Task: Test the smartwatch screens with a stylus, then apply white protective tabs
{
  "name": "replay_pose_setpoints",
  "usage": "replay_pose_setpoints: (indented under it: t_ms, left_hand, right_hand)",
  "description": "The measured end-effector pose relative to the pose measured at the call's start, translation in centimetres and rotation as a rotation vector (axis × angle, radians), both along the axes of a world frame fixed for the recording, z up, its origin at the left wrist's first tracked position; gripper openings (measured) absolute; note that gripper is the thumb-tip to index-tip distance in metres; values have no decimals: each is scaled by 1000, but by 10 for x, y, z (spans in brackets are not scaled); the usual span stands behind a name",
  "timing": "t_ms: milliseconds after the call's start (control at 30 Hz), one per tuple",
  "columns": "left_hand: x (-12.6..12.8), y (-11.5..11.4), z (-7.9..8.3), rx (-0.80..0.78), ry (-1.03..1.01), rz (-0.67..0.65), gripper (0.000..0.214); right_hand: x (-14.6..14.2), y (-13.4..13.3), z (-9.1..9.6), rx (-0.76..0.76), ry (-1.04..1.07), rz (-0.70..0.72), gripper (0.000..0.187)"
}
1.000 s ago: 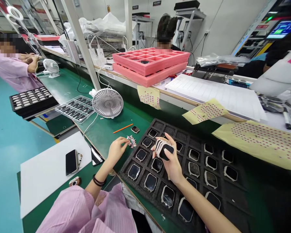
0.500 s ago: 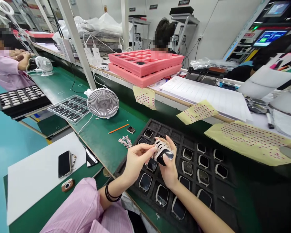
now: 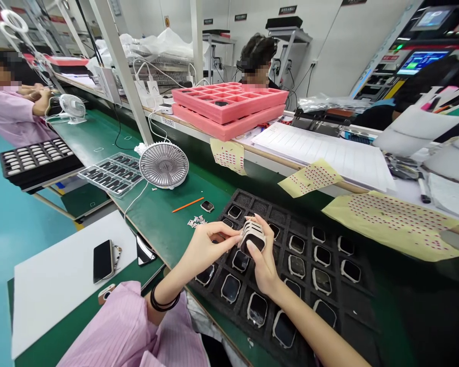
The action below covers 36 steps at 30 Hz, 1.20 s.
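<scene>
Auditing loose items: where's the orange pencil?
In the head view, the orange pencil lies on the green bench mat, left of the black foam tray, just beside a single watch case.

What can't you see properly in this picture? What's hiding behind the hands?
All from the head camera:
The held watch case: its far side is hidden by the right hand and the left hand.
Tray cells in the black foam tray: those under the hands are hidden by them.
The little scraps on the green mat: too small to tell what they are.
The monitor: its writing is too small to read.
</scene>
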<state>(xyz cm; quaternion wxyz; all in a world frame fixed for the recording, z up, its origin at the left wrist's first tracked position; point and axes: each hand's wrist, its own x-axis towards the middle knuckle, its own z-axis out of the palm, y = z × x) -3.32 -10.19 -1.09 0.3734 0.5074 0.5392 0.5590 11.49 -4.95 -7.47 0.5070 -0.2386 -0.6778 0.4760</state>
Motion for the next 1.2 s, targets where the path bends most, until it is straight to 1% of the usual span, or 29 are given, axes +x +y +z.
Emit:
replay_pose_setpoints:
  t_ms: [100, 200, 267, 333, 433, 567, 667, 733, 800, 867, 933, 1033, 1133, 1200]
  left_hand:
    - [0, -4, -2, 152, 197, -37, 16]
    - [5, -8, -11, 237, 321, -95, 26]
    - [9, -11, -19, 233, 331, -151, 36]
    - [13, -12, -27, 194, 310, -214, 45]
    - [15, -12, -34, 145, 293, -242, 50]
    - [10, -9, -35, 146, 257, -269, 49]
    - [2, -4, -29, 130, 330, -303, 50]
    - [-4, 3, -24, 147, 451, -269, 52]
    - [-8, 11, -22, 205, 591, -213, 62]
    - [-7, 20, -24, 265, 707, -196, 72]
    - [-1, 29, -33, 280, 786, -199, 71]
    - [8, 41, -53, 242, 852, -148, 60]
    - [12, 49, -70, 214, 844, -113, 55]
    - [9, 52, -74, 212, 805, -110, 53]
  right_hand:
    - [0, 1, -1, -20, 29, -9, 46]
    - [-1, 2, -2, -117, 81, -30, 50]
    - [-2, 2, -3, -176, 110, -55, 54]
    - [-3, 3, -2, -206, 120, -80, 56]
    - [-2, 3, 0, -229, 113, -77, 58]
    - [1, 7, 5, -246, 103, -15, 62]
    - [3, 15, 7, -250, 63, 2, 62]
    - [3, 21, 9, -249, 5, 3, 64]
    - [3, 26, 11, -237, -65, 10, 66]
    - [1, 28, 11, -209, -135, 18, 69]
    - [-2, 28, 7, -186, -200, 30, 72]
    - [-6, 29, -5, -198, -287, 65, 75]
    - [-8, 33, -15, -229, -343, 75, 82]
    - [-8, 36, -16, -257, -335, 90, 87]
